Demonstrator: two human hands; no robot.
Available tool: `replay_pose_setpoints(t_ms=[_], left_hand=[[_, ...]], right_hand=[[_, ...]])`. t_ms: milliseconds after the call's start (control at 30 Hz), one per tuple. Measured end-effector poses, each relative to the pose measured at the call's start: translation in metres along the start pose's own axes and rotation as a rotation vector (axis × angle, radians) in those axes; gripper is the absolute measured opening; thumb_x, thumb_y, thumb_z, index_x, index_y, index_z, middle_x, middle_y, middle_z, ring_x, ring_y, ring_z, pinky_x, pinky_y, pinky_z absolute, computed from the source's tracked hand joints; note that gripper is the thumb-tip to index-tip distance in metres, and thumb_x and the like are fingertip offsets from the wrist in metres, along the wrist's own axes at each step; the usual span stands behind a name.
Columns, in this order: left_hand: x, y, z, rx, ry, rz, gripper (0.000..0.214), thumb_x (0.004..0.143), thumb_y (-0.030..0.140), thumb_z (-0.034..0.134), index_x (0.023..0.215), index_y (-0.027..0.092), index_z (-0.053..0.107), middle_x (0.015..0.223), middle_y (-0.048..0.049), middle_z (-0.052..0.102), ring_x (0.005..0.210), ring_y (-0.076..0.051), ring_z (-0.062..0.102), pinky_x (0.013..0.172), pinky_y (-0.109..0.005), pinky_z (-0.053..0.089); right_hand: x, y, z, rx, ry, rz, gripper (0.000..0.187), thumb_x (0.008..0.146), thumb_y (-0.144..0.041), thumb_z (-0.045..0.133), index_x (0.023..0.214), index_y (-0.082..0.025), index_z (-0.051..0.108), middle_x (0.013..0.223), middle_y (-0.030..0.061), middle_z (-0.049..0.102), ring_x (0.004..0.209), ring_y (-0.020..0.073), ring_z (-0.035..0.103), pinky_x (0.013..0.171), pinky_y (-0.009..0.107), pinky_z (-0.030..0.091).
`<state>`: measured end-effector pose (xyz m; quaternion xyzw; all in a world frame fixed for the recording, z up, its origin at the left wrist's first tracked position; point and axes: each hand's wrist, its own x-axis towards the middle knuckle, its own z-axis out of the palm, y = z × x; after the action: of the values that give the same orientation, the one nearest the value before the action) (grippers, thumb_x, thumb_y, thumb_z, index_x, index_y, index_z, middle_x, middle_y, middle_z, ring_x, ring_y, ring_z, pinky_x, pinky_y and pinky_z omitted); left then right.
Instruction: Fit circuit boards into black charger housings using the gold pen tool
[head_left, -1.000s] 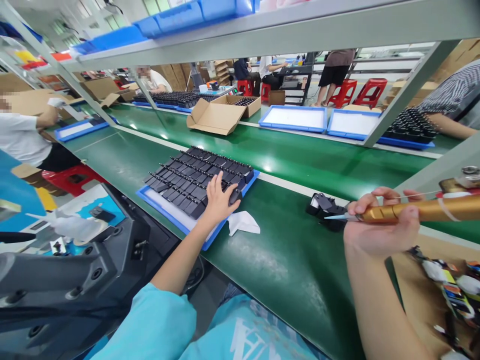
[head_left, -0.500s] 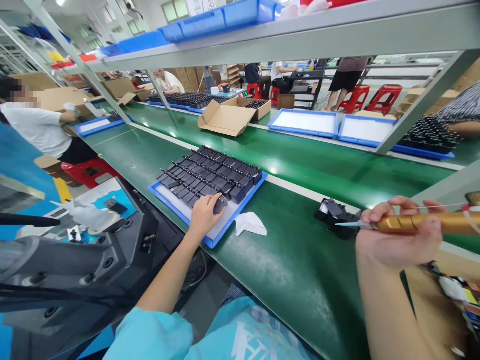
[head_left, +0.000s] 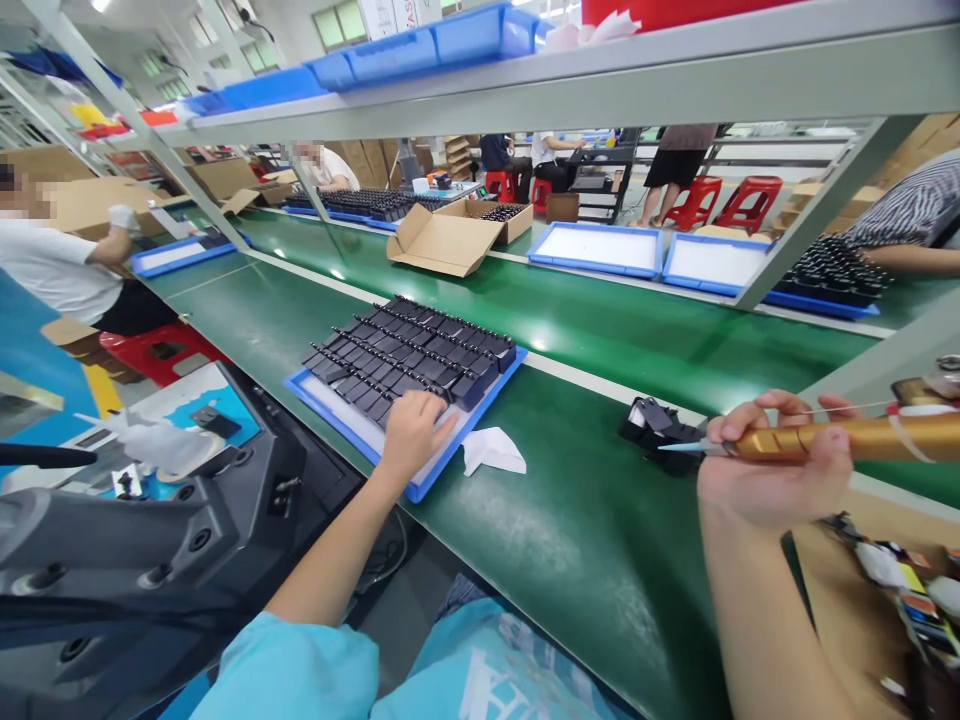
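Note:
My left hand (head_left: 412, 432) reaches down over the front row of black box-shaped parts (head_left: 405, 345), its fingers bent around a part that they mostly hide. These parts sit in tight rows, with small knobs along their edges, on a white-lined blue tray (head_left: 431, 483). My right hand (head_left: 784, 465) is closed around a gold-coloured pen-like tool (head_left: 795, 440) with a pale blue tapered tip pointing left. Just behind that tip, a small cluster of black parts (head_left: 660, 425) lies on the green bench (head_left: 570, 560). Crumpled white paper (head_left: 495, 452) lies beside the tray.
An overhead shelf (head_left: 525, 85) with blue bins (head_left: 427, 50) crosses the view. Beyond are an open cardboard box (head_left: 446, 240), white-lined trays (head_left: 596, 248) and co-workers. Dark machinery (head_left: 172, 540) stands at left; a carton of assorted items (head_left: 862, 600) is at lower right.
The view has shifted slightly to the right. My left hand has settled lower over the front row, covering the dark part seen at its fingertips before. My right hand keeps its hold on the tool.

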<state>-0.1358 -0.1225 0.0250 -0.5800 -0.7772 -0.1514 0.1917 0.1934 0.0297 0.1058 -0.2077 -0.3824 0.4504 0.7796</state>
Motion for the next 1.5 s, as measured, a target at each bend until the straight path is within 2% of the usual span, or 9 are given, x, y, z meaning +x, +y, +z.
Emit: replay_pose_setpoints(t_ms=[67,233,333,600,767,933,1067,1167,1500], left_hand=[[-0.003,0.009,0.004,-0.113,-0.122,0.034,0.034,0.097,0.041,0.044,0.087,0.017,0.066,0.087,-0.0073,0.065,0.085,-0.020,0.060,0.075,-0.030,0.042],[0.008,0.021,0.012,-0.129,-0.348,-0.028,0.041,0.099,0.036,0.040,0.135,0.026,0.053,0.110,-0.0071,0.063,0.096,-0.021,0.062,0.071,-0.028,0.045],[0.018,0.026,0.011,-0.003,-0.423,-0.057,0.045,0.099,0.038,0.038,0.143,0.029,0.047,0.105,-0.0094,0.062,0.094,-0.024,0.063,0.070,-0.029,0.046],[0.024,0.037,0.017,0.042,-0.416,-0.139,0.044,0.100,0.036,0.034,0.139,0.026,0.052,0.103,-0.0128,0.060,0.099,-0.026,0.061,0.076,-0.031,0.048],[0.025,0.050,-0.002,0.071,-0.362,-0.114,0.045,0.097,0.038,0.038,0.133,0.018,0.058,0.097,-0.0142,0.062,0.090,-0.028,0.064,0.074,-0.036,0.050],[0.055,0.122,-0.003,-0.425,-0.272,0.238,0.055,0.090,0.043,0.056,0.139,0.021,0.047,0.127,-0.0106,0.058,0.115,-0.025,0.057,0.094,-0.035,0.048],[0.099,0.198,0.038,-0.677,-0.377,0.506,0.091,0.070,0.031,0.078,0.148,0.022,0.031,0.151,-0.0117,0.039,0.138,-0.031,0.036,0.110,-0.045,0.036],[0.121,0.227,0.066,-0.809,-0.502,0.495,0.099,0.064,0.026,0.080,0.149,0.016,0.029,0.142,-0.0175,0.049,0.130,-0.033,0.047,0.107,-0.047,0.039],[0.088,0.159,0.043,-0.924,-0.743,0.502,0.083,0.072,0.023,0.068,0.147,0.025,0.034,0.142,-0.0099,0.051,0.118,-0.026,0.056,0.098,-0.039,0.046]], right_hand=[[-0.001,-0.001,0.000,0.019,-0.014,-0.001,0.035,0.068,-0.046,0.061,0.095,-0.027,0.048,0.074,-0.0053,0.057,0.042,0.0113,0.043,0.035,0.025,0.030],[-0.003,-0.002,-0.001,0.047,-0.028,0.013,0.029,0.071,-0.042,0.061,0.095,-0.028,0.052,0.077,-0.0040,0.058,0.043,0.0113,0.045,0.037,0.026,0.031],[-0.003,-0.003,0.000,0.050,-0.025,0.017,0.029,0.071,-0.042,0.061,0.095,-0.028,0.053,0.076,-0.0038,0.058,0.043,0.0112,0.044,0.037,0.026,0.031],[-0.002,0.000,-0.001,0.078,-0.030,0.002,0.032,0.073,-0.041,0.062,0.098,-0.025,0.050,0.076,-0.0041,0.058,0.043,0.0099,0.046,0.037,0.024,0.036],[-0.002,0.004,-0.001,0.111,0.007,-0.001,0.034,0.077,-0.038,0.061,0.104,-0.024,0.045,0.080,-0.0038,0.058,0.045,0.0077,0.048,0.038,0.021,0.039],[-0.003,0.004,0.000,0.103,-0.007,-0.014,0.034,0.079,-0.038,0.059,0.107,-0.026,0.044,0.085,-0.0035,0.057,0.047,0.0066,0.049,0.040,0.021,0.040],[-0.004,0.003,0.000,0.099,-0.023,-0.002,0.032,0.080,-0.037,0.057,0.107,-0.026,0.043,0.085,-0.0037,0.056,0.048,0.0058,0.048,0.041,0.021,0.040],[-0.004,0.003,0.000,0.082,-0.029,0.004,0.032,0.080,-0.037,0.056,0.108,-0.027,0.043,0.085,-0.0040,0.055,0.047,0.0055,0.048,0.042,0.021,0.040],[-0.005,0.005,0.000,0.058,-0.040,0.017,0.030,0.082,-0.039,0.053,0.108,-0.030,0.043,0.087,-0.0042,0.054,0.049,0.0054,0.048,0.042,0.021,0.040]])
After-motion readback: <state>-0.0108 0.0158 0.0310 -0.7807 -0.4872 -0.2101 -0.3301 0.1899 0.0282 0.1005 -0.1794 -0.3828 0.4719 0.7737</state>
